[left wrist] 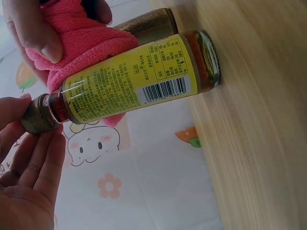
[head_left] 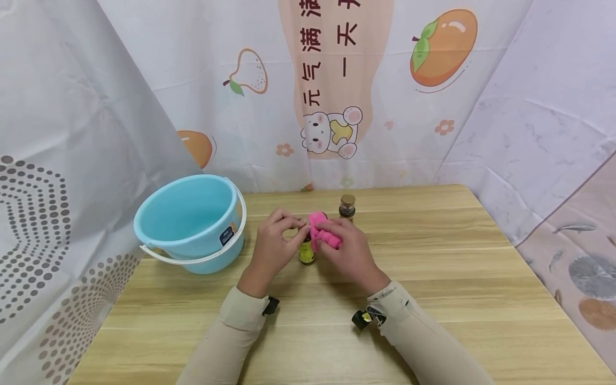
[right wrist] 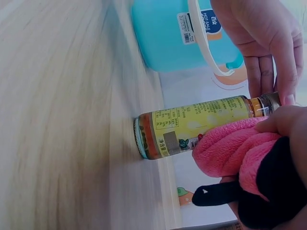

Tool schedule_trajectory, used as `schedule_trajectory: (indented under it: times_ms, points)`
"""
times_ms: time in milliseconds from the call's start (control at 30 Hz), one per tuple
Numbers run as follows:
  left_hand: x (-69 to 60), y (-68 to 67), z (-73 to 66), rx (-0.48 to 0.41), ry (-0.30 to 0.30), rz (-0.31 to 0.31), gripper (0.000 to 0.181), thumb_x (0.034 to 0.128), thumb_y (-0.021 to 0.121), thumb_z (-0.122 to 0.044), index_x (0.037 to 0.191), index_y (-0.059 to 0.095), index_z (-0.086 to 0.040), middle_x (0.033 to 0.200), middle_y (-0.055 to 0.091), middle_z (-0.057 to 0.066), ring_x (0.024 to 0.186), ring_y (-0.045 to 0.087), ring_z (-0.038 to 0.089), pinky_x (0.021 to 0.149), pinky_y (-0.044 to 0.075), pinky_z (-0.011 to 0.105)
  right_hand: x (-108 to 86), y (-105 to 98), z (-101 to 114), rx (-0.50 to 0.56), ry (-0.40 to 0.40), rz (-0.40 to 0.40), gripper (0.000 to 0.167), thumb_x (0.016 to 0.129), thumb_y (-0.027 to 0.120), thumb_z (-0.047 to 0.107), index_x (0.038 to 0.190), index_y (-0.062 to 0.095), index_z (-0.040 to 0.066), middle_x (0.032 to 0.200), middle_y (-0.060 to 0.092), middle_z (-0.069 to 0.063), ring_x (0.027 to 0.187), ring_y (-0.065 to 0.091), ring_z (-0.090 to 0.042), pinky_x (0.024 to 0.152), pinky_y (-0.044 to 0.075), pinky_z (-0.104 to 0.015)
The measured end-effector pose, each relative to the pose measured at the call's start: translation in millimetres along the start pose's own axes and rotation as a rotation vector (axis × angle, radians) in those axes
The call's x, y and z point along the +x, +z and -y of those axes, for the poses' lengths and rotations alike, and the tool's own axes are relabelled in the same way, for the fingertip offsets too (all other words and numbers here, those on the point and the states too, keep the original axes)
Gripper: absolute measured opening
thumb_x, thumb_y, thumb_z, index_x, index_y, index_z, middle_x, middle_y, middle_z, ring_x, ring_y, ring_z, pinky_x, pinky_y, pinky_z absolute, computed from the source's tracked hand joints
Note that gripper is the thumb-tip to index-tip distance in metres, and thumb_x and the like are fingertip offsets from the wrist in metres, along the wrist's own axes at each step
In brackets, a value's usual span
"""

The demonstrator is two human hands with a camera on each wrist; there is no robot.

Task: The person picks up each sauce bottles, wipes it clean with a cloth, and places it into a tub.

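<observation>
Nearest, two beige sleeves [head_left: 428,342] reach in from seven and five o'clock over a wooden bench [head_left: 462,310]. Between the hands a bottle [head_left: 307,254] stands upright, or nearly so, on the bench. At its nine o'clock, the left hand [head_left: 274,243] pinches the cap [left wrist: 37,117] between thumb and fingertips. At its three o'clock, the right hand [head_left: 353,254] grips a bunched pink cloth [head_left: 318,219] against its side.

The bottle looks like filled glass: probably stiff, weighty for its size, slick where bare and breakable if knocked over. Its broad yellow label [left wrist: 110,86] seems the steadiest hold; the cap suits a fingertip pinch at its sides. The cloth looks plush, light and soft, and should squash easily in a palm.

Beyond, at one o'clock, stands a second bottle [head_left: 347,207]; toward ten o'clock sits a blue bucket [head_left: 209,267]; at twelve hangs a fruit-print curtain [head_left: 240,139].

From the head, hands and cloth hide much of the bottle. Only the left wrist view shows the barcode [left wrist: 165,92] clearly. Only the right wrist view shows a black strap [right wrist: 218,192] beside the cloth, and makes the bucket's "HOT SALE" sticker [right wrist: 210,20] readable.
</observation>
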State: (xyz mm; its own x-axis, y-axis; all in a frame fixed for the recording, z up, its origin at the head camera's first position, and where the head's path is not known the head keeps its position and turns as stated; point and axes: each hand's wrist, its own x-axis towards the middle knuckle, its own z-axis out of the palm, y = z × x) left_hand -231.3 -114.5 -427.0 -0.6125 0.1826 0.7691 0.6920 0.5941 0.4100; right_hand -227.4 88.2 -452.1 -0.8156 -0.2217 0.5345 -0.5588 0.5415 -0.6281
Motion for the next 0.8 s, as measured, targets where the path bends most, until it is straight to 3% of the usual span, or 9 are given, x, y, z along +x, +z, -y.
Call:
schedule_trajectory:
  times_ms: [367, 800]
  points:
    - [0.6, -0.9, 0.1, -0.022, -0.008, 0.012, 0.011, 0.0874, 0.084, -0.014, 0.093, 0.082, -0.005, 0.094, 0.070, 0.003, 0.090, 0.073, 0.017, 0.080, 0.063, 0.030, -0.6, 1.1, -2.1, 0.017, 0.001, -0.009, 0.032, 0.089, 0.081, 0.013, 0.121, 0.077, 0.015, 0.123, 0.069, -0.009, 0.095, 0.066, -0.016, 0.068, 0.057, -0.025]
    - [0.6, -0.3, 0.7, -0.021, -0.010, 0.013, 0.010, 0.0882, 0.084, -0.014, 0.092, 0.082, -0.005, 0.097, 0.072, 0.004, 0.092, 0.073, 0.018, 0.081, 0.063, 0.031, -2.2, 5.9, -11.3, -0.034, 0.069, 0.075, 0.038, 0.089, 0.081, 0.017, 0.126, 0.075, 0.012, 0.125, 0.070, -0.009, 0.093, 0.064, -0.017, 0.070, 0.054, -0.027]
